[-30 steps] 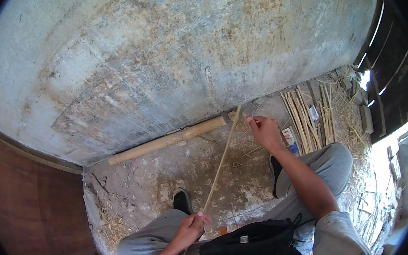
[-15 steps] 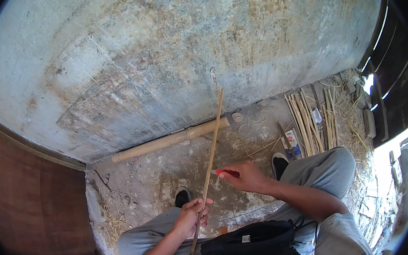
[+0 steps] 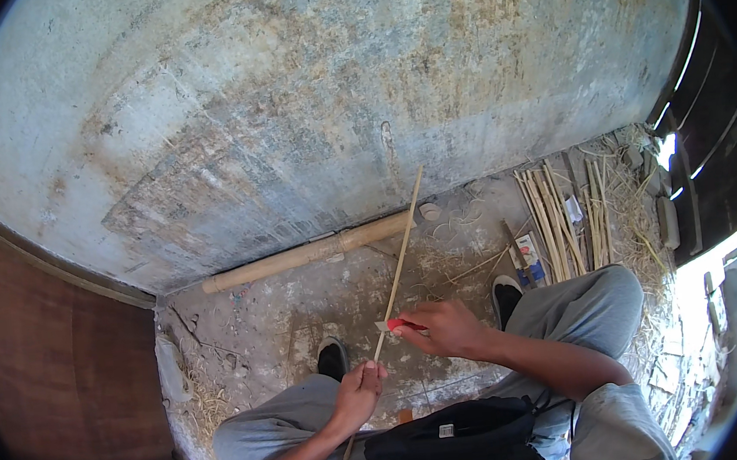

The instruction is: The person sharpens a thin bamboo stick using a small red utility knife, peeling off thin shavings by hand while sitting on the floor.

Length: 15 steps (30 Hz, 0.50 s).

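Note:
A long, thin bamboo strip [image 3: 404,253] slants from my lap up toward the wall. My left hand [image 3: 362,394] is closed around its lower part, fingers wrapped over it. In my right hand [image 3: 447,328] is a red-handled knife [image 3: 393,325], gripped by its handle. The knife's short pale blade lies across the strip, a little above my left hand. Whether the blade's edge bites into the strip is too small to tell.
Against the wall's foot lies a thick bamboo pole [image 3: 301,255]. Several split bamboo sticks [image 3: 552,223] rest at the right, beside a dark flat blade-like tool [image 3: 516,248]. A black bag [image 3: 457,437] sits on my lap. Straw and shavings [image 3: 205,411] litter the floor.
The strip's upper end has swung right and slightly down. My left hand has turned over on the strip, and the knife has moved slightly down, its blade now across the strip.

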Motion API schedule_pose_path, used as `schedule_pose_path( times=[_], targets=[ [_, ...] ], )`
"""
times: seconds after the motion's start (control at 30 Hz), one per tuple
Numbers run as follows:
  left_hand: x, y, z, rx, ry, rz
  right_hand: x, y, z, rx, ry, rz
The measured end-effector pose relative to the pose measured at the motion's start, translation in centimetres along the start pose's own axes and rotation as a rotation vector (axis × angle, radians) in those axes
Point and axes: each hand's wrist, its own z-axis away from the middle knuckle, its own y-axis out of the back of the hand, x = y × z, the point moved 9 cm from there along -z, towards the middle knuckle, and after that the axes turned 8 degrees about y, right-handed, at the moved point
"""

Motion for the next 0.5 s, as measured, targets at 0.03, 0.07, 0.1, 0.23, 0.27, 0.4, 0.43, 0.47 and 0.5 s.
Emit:
schedule_pose_path(
  times=[0.03, 0.07, 0.1, 0.23, 0.27, 0.4, 0.43, 0.47, 0.5],
  targets=[
    [0.2, 0.0, 0.1, 0.013, -0.004, -0.033, 0.0, -0.1, 0.1, -0.012, 0.003, 0.021],
    [0.3, 0.1, 0.2, 0.026, -0.007, -0.066, 0.0, -0.2, 0.1, -0.023, 0.007, 0.042],
    [0.1, 0.1, 0.1, 0.026, -0.007, -0.065, -0.1, -0.2, 0.1, -0.025, 0.007, 0.042],
    [1.3, 0.5, 0.5, 0.143, -0.143, -0.239, -0.1, -0.2, 0.1, -0.055, -0.035, 0.135],
    [1.8, 0.6, 0.6, 0.18, -0.169, -0.283, 0.0, 0.0, 0.0, -0.05, -0.056, 0.14],
    [0.8, 0.3, 1.3, 0.144, -0.178, -0.247, 2.6, 2.4, -1.2, 0.107, -0.112, 0.135],
    [0.1, 0.0, 1.4, 0.118, -0.132, -0.203, 4.7, 2.9, -1.3, 0.076, -0.181, 0.155],
    [-0.5, -0.3, 1.5, 0.092, -0.086, -0.16, 6.2, 3.1, -1.1, 0.044, -0.249, 0.174],
    [0.2, -0.3, 1.8, 0.088, -0.088, -0.162, 6.4, 3.2, -1.0, 0.047, -0.252, 0.177]
  ],
)
